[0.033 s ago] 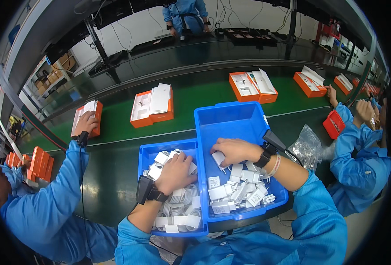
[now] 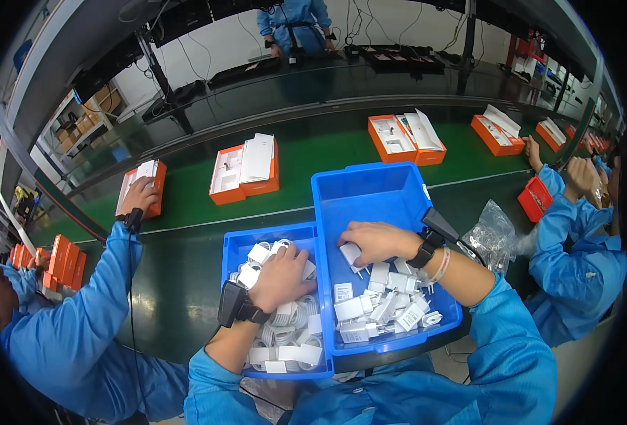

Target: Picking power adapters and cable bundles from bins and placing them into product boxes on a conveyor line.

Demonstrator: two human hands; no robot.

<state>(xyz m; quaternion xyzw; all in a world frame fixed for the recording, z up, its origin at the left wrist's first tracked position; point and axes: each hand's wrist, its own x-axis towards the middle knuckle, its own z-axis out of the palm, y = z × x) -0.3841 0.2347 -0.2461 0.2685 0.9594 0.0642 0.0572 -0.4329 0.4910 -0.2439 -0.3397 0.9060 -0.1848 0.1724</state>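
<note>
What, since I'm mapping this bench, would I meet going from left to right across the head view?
Group of rectangular orange boxes, leftmost open orange box with white insert, blue plastic bin of coiled white cables, second blue plastic bin of white plug chargers, clear plastic bag, small red container.

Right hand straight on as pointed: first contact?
Beyond the white charger at its fingers, the right hand would probably meet the charger bin's left wall; depth against the rim is unclear.
</note>
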